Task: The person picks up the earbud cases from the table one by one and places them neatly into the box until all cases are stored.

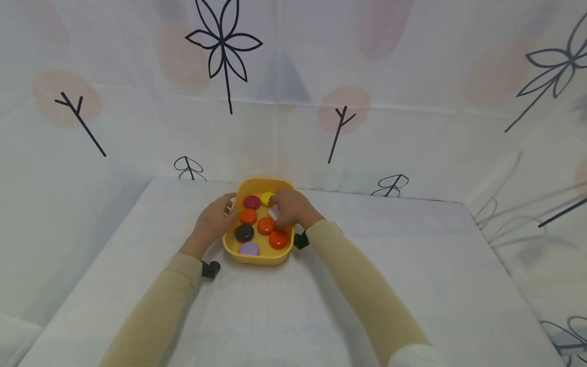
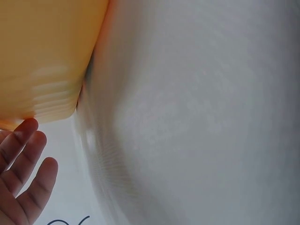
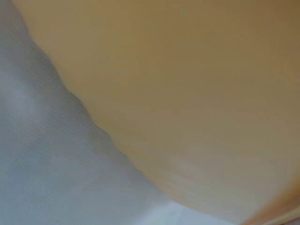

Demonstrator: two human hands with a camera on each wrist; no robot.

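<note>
A yellow plastic tray (image 1: 259, 260) with rounded corners stands on the white-covered table, holding several round, glossy pieces. My left hand (image 1: 213, 221) grips its left side, thumb over the rim and fingers along the outer wall. In the left wrist view, fingers (image 2: 37, 187) spread at the wall's lower end. Reaching in over the right rim, my right hand (image 1: 291, 206) pinches a white piece (image 1: 273, 212) between thumb and fingers. A yellow piece (image 1: 267, 199) lies at its fingertips, an orange piece (image 1: 266, 226) just below. The tray's outer wall (image 3: 187, 93) fills most of the right wrist view.
Also in the tray are a dark red piece (image 1: 251, 202), another orange piece (image 1: 247, 216), a black piece (image 1: 244, 233), a purple piece (image 1: 249, 248) and a red-orange piece (image 1: 278, 239). A patterned cloth (image 1: 293, 137) hangs behind the table (image 1: 390, 270).
</note>
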